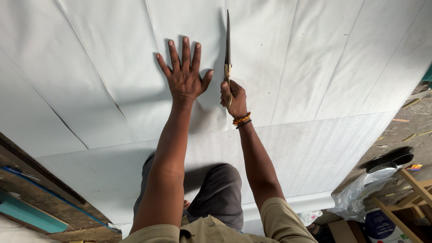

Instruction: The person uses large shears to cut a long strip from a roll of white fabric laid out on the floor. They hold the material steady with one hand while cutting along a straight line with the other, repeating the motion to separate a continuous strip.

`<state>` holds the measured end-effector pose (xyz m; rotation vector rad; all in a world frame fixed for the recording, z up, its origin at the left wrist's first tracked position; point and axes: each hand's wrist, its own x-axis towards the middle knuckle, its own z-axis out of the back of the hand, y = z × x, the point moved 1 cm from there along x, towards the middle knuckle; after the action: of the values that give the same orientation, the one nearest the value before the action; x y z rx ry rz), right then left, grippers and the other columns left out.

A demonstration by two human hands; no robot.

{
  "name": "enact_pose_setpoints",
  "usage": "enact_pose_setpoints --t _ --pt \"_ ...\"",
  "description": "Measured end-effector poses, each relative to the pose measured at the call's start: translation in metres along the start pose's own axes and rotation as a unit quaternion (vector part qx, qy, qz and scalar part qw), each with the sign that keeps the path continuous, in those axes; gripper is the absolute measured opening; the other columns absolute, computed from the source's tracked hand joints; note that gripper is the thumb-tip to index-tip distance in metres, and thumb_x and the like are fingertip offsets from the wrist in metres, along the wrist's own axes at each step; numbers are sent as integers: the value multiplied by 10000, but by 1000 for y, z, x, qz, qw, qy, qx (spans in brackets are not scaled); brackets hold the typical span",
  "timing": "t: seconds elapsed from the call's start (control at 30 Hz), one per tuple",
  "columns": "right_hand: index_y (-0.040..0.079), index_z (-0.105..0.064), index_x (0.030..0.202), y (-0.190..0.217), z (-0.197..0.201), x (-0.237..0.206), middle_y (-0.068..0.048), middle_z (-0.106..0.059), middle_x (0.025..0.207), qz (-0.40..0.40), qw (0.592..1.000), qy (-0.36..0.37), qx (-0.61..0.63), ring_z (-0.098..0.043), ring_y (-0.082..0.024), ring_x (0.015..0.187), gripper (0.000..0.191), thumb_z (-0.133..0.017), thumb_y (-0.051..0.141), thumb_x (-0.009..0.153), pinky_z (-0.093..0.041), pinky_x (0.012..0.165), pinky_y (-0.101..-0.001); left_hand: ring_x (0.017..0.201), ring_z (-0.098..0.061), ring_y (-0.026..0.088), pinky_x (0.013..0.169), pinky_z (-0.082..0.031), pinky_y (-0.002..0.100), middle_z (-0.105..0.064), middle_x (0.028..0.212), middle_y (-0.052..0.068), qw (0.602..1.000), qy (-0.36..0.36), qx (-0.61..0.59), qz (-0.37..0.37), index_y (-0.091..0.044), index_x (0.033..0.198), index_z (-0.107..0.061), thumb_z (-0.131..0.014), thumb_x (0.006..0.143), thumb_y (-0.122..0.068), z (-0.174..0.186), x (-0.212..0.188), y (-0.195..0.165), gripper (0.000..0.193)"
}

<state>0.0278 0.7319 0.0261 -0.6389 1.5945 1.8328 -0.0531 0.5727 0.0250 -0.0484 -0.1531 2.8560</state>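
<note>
Overhead, the white cloth point(288, 67) spread wide past both hands, its near edge folded over the person's lap (wood floor showed at either side). Scissors point(227, 49) lay with their long axis pointing straight away, blades together. Right hand point(233, 98) gripped the handles. Left hand point(183, 74), fingers spread, pressed flat on the cloth just beside them.
</note>
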Motion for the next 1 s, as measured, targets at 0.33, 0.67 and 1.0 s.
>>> enact_pose_setpoints --t 0.33,0.67,1.0 --pt "46 -615 797 13 2 0 -10 -580 588 32 999 -9 -21 -616 -94 490 670 -542 698 930 -522 444 -254 1610 -10 349 1252 55 691 -85 1755 43 1000 6 1 5 -285 1700 -139 -174 1098 -751 9 5 -2 762" --pt "37 -593 798 54 2 29 -16 -557 597 8 1000 -2 5 -592 -101 492 681 -537 703 931 -503 445 -257 1612 42 353 1233 90 700 -25 1767 49 999 46 -5 11 -294 1713 -92 -338 1083 -784 12 6 -1 835" --pt "50 -609 813 72 2 30 -9 -563 601 25 1000 -1 0 -592 -89 493 675 -522 709 929 -503 450 -247 1620 84 337 1238 99 704 7 1771 36 998 58 -1 14 -314 1714 -44 -360 1066 -793 17 11 -2 866"
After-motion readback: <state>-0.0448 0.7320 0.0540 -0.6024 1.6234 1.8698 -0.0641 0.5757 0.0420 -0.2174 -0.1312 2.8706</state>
